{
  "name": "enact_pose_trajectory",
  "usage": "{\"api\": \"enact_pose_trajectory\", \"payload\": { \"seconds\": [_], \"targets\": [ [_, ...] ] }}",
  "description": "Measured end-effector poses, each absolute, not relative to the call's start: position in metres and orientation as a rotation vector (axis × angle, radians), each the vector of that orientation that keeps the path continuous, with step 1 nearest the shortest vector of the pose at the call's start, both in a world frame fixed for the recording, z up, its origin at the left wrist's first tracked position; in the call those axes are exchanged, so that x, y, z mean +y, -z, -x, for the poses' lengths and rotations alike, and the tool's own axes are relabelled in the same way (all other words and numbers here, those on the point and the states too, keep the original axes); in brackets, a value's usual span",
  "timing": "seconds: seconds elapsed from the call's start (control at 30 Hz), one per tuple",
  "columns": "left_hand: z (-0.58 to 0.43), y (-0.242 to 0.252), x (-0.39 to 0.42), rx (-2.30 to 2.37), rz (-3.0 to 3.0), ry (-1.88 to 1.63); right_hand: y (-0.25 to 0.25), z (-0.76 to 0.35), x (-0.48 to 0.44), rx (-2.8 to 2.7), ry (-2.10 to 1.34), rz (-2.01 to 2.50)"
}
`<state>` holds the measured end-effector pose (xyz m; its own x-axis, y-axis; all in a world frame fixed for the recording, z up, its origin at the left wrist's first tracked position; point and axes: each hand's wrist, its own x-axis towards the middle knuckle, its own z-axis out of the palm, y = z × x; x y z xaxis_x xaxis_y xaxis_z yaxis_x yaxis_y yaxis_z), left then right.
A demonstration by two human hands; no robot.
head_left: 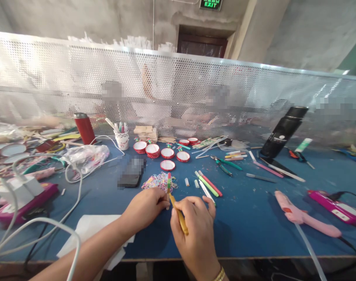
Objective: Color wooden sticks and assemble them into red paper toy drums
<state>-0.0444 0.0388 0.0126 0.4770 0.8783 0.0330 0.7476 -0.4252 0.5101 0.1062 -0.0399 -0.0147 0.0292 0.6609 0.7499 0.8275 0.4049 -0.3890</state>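
Note:
My left hand (145, 208) is closed in a pinch on the lower end of a flat craft stick (169, 184) painted red, green and orange, standing it on the blue table (248, 222). My right hand (193, 230) is closed round a yellow pen-like tool (179, 217) whose tip meets the stick's base. Just behind the stick lies a heap of small coloured rubber bands (158, 182). Several loose coloured sticks (208, 185) lie to the right of the heap.
Red-rimmed round lids (167, 153), a paper cup of sticks (122, 139), a red flask (84, 128), a black flask (283, 132), pliers (223, 164), a phone (131, 177), a pink glue gun (303, 216), white cables (43, 226) and a perforated metal screen (178, 86) surround the spot. People sit behind the screen.

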Motion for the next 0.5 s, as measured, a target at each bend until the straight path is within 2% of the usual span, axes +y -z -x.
{"api": "enact_pose_trajectory", "payload": {
  "seconds": [0.5],
  "targets": [
    [0.0458, -0.0112, 0.0378, 1.333, -2.33, -0.465, 0.0157, -0.1066, -0.039, -1.679, 0.176, 1.287]
  ]
}}
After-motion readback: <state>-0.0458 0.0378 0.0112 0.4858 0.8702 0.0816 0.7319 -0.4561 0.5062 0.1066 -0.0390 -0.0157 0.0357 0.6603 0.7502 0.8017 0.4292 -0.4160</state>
